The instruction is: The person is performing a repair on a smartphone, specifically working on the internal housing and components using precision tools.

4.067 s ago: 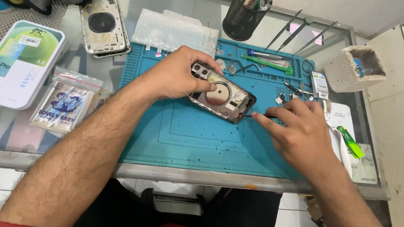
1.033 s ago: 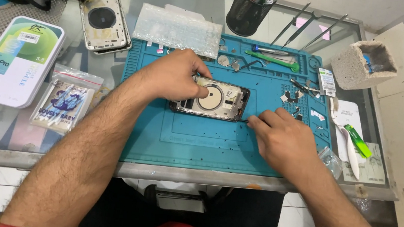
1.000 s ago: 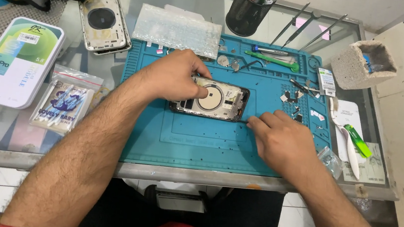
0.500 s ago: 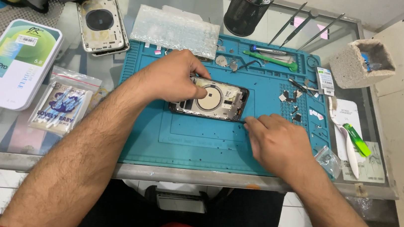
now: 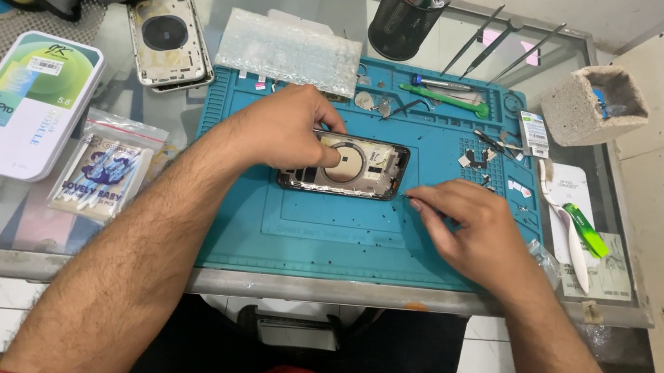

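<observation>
- On the blue repair mat point(image 5: 326, 243), near its middle: left hand point(image 5: 285, 128) pressing down on the opened phone housing point(image 5: 346, 165), fingers curled over its left end and top edge, pinning it flat.
- Just right of the housing: right hand point(image 5: 475, 230) resting on the mat, fingertips point(image 5: 416, 204) pinched together close to the housing's lower right corner; possibly gripping a thin tool, too small to tell.
- Inside the housing: showing a round pale coil at the centre, framed by a dark rim, lying lengthwise left to right.
- Along the mat's upper edge: lying loose, a green-handled tool point(image 5: 448, 100), small screws and metal bits.
- Beyond the mat's top: standing upright, a black mesh tool cup point(image 5: 402, 25), with tweezers point(image 5: 499, 44) fanned out beside it.
- Left of the mat, on the glass table point(image 5: 95, 248): lying apart, a second phone back shell point(image 5: 169, 34), a bubble-wrap sheet point(image 5: 289, 49), a white and green box point(image 5: 24, 101), a clear packet of swabs point(image 5: 104, 167).
- Right of the mat: sitting near the edge, a grey foam block point(image 5: 591, 107) and a green-tipped white tool point(image 5: 582, 233).
</observation>
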